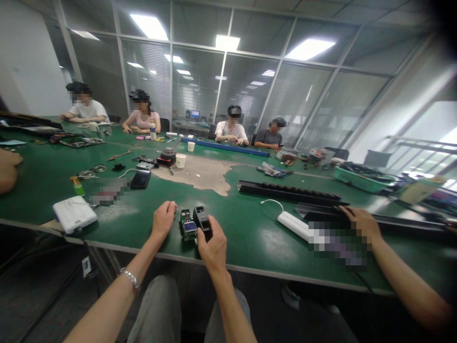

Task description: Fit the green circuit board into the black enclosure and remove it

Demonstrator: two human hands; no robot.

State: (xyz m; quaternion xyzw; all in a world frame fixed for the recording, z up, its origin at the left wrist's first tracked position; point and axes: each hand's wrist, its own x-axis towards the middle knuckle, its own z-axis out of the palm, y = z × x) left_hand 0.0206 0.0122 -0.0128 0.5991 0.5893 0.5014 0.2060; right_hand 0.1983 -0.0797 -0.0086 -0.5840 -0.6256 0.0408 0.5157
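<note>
Black boxy plastic housing (201,216), clasped by the right hand (214,240) just right of the blue-faced green circuit-board module (189,228), seems light, stiff, best held by its sides; left of the module, the curled left hand (164,220) hides whether it grips anything.

Left forearm (110,302) and right forearm (230,302) are extended forward, the left one slanted inward. Left hand (164,219) is held farther forward, its fingers curled in, their tips partly hidden. A gap is left between the hands. Right hand (215,242) is closed in a grip, thumb opposed to the fingers, thumb side turned toward the left hand. Nearer the body than both hands, bent knees (162,293) are seen.
</note>
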